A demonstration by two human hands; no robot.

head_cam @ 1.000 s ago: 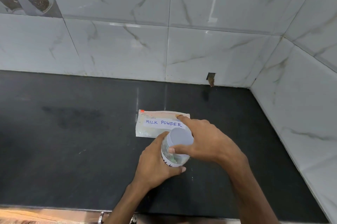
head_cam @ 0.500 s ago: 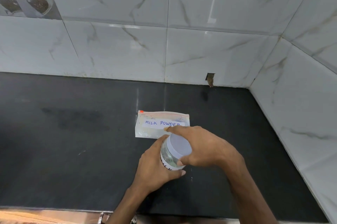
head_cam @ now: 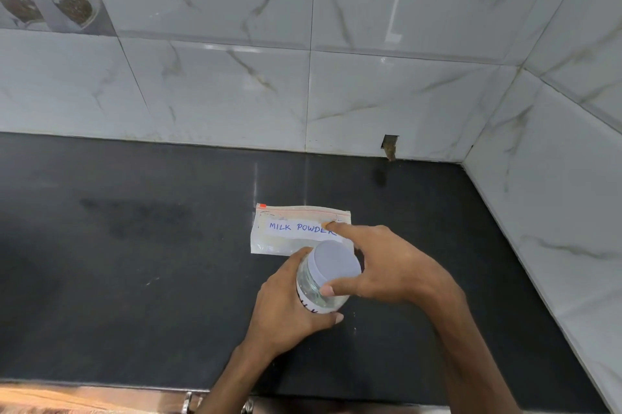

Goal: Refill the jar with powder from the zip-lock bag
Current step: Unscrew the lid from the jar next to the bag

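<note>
Walled counter (head_cam: 134, 279) — left hand (head_cam: 286, 312), right hand (head_cam: 393, 268) grip jar (head_cam: 331, 265).

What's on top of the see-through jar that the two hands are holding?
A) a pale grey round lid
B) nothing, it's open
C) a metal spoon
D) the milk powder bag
A: a pale grey round lid caps the clear plastic jar; the right hand grips the lid and the left hand holds the jar's body.
</note>
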